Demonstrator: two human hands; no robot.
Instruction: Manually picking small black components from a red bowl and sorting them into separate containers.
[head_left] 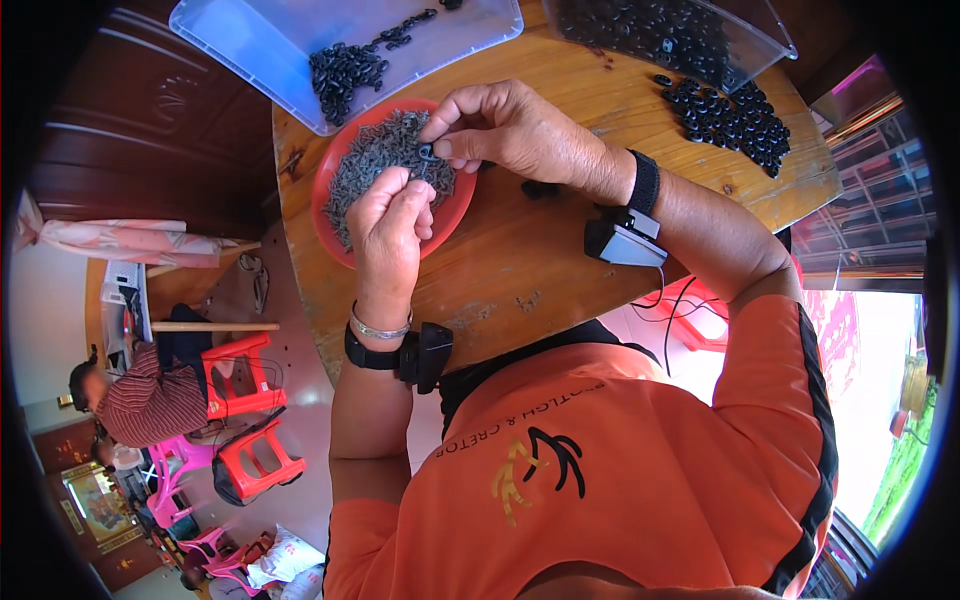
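Observation:
My left hand (388,228) hovers over a red bowl (332,170) heaped with small dark grey pieces (378,150), fingers pinched together on something too small to make out. My right hand (505,128) is just above it, thumb and forefinger pinching a small black ring (428,153) at the bowl's upper right. The two hands almost touch. Both wrists carry black bands with small devices.
The bowl sits on a round wooden table (540,270). A clear plastic tray (250,45) with black rings lies at the top left, a second clear bin (740,35) at the top right, and a loose pile of black rings (735,115) beside it. Red stools (240,375) and a seated person (150,400) are at the left.

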